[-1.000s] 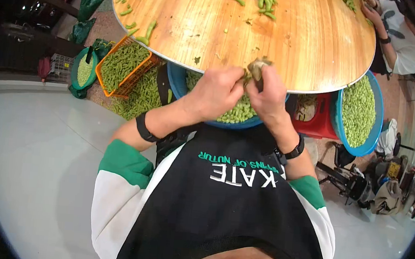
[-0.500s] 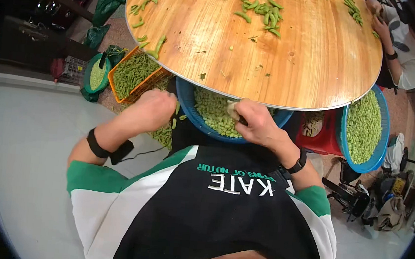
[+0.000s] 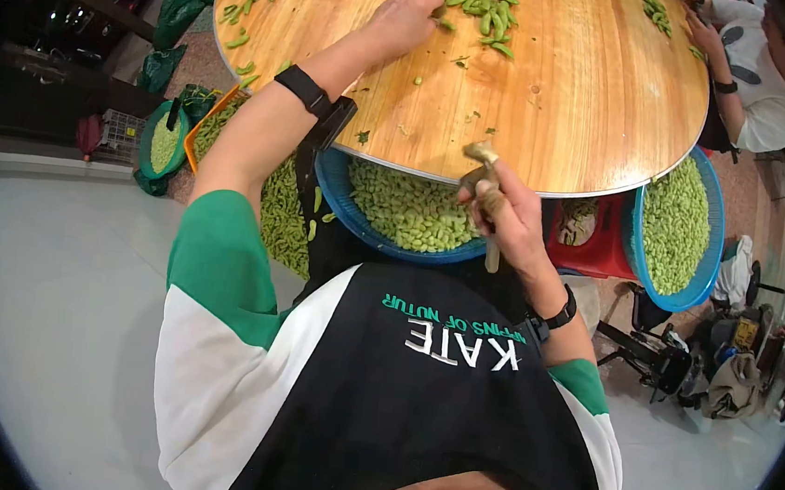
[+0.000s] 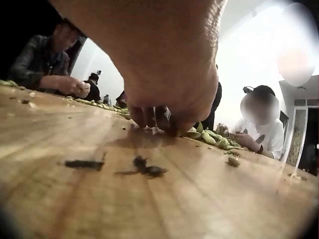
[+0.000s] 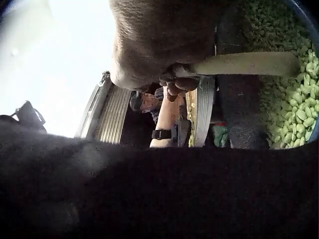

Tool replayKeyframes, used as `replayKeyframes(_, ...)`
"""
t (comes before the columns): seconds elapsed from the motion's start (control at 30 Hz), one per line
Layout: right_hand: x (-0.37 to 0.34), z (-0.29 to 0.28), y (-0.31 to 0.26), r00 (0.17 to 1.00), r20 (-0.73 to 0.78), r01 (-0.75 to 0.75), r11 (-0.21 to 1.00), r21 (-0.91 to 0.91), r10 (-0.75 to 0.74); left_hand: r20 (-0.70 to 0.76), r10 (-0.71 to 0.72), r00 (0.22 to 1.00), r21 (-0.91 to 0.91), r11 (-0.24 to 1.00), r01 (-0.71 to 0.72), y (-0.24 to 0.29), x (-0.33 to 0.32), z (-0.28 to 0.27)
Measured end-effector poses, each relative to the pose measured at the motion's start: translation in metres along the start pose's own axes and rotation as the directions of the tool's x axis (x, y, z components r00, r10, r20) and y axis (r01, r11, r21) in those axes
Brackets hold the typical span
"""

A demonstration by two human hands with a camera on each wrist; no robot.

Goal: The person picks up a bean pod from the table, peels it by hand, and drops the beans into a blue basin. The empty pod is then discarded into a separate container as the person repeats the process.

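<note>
My left hand reaches over the round wooden table, beside a small heap of green bean pods. In the left wrist view its bent fingertips are down at the tabletop; whether they pinch a pod I cannot tell. My right hand grips a slim tool with a pale handle, whose end sticks out below the fist. Brownish wrapping shows around its thumb. Under this hand, partly beneath the table edge, stands a blue basin of shelled green beans.
A second blue basin of beans stands at the right, beside a red stool. Unshelled pods lie on the floor at left, near an orange crate and a green basin. Another person sits across at the right.
Both hands were together over the basin, then the left swung out to the left. Now the left is far forward on the table by the pods; the right stays over the basin's right side.
</note>
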State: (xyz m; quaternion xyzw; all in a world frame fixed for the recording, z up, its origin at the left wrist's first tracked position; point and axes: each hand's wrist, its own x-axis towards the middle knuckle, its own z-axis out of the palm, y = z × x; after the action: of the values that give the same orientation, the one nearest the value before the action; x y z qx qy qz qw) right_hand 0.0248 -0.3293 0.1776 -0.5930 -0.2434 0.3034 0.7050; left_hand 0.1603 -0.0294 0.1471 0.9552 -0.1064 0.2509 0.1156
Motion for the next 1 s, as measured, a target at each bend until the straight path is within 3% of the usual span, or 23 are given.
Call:
replayKeyframes(0.07, 0.006, 0.0, -0.002, 0.998, -0.064, 0.001, 0.999, 0.05, 0.002, 0.002, -0.026, 1.0, 0.011, 1.0, 0.026, 0.009, -0.003, -0.012)
replayKeyframes(0.13, 0.016, 0.0, -0.005, 0.989, -0.149, 0.042, 0.98, 0.193, -0.013, 0.185, -0.182, 0.966, -0.16, 0.964, 0.212, 0.03, -0.012, -0.029)
replayKeyframes(0.17, 0.021, 0.0, -0.007, 0.988, -0.153, 0.04, 0.98, 0.194, -0.01, 0.189, -0.179, 0.965, -0.163, 0.964, 0.211, 0.042, -0.018, -0.041)
replayKeyframes(0.2, 0.025, -0.001, -0.01, 0.987, -0.163, 0.049, 0.961, 0.271, -0.004, 0.302, -0.216, 0.929, -0.523, 0.777, 0.35, 0.056, -0.026, -0.056)
replayKeyframes(0.23, 0.028, -0.001, -0.01, 0.985, -0.172, 0.058, 0.937, 0.345, 0.002, 0.419, -0.2, 0.886, -0.768, 0.442, 0.463, 0.07, -0.036, -0.068)
replayKeyframes(0.27, 0.031, 0.0, -0.008, 0.984, -0.176, 0.059, 0.93, 0.362, 0.006, 0.425, -0.195, 0.884, -0.768, 0.438, 0.466, 0.084, -0.045, -0.078)
replayKeyframes(0.33, 0.033, 0.004, -0.008, 0.988, -0.15, 0.03, 0.914, 0.405, 0.034, 0.532, -0.114, 0.839, -0.822, 0.166, 0.544, 0.106, -0.064, -0.093)
replayKeyframes(0.37, 0.033, 0.006, -0.009, 0.992, -0.113, -0.003, 0.896, 0.443, 0.059, 0.539, -0.11, 0.835, -0.82, 0.157, 0.55, 0.114, -0.072, -0.094)
replayKeyframes(0.47, 0.029, 0.011, -0.01, 0.997, -0.024, -0.056, 0.856, 0.514, 0.079, 0.602, -0.125, 0.789, -0.799, -0.064, 0.599, 0.13, -0.089, -0.094)
replayKeyframes(0.6, 0.022, 0.018, -0.011, 0.999, 0.027, -0.051, 0.837, 0.546, 0.043, 0.567, -0.15, 0.81, -0.824, -0.094, 0.559, 0.128, -0.095, -0.092)
replayKeyframes(0.7, 0.021, 0.022, -0.01, 1.0, 0.014, -0.031, 0.847, 0.53, 0.028, 0.561, -0.164, 0.811, -0.825, -0.031, 0.564, 0.131, -0.098, -0.098)
replayKeyframes(0.9, 0.022, 0.023, -0.004, 0.998, -0.061, 0.01, 0.896, 0.444, 0.019, 0.425, -0.19, 0.885, -0.895, 0.056, 0.442, 0.13, -0.106, -0.087)
replayKeyframes(0.97, 0.023, 0.021, -0.005, 0.996, -0.093, 0.03, 0.912, 0.409, 0.009, 0.474, -0.134, 0.871, -0.881, -0.085, 0.466, 0.128, -0.105, -0.083)
replayKeyframes(1.0, 0.022, 0.018, -0.007, 0.999, -0.021, -0.013, 0.862, 0.507, 0.028, 0.473, -0.135, 0.871, -0.881, -0.085, 0.465, 0.127, -0.105, -0.083)
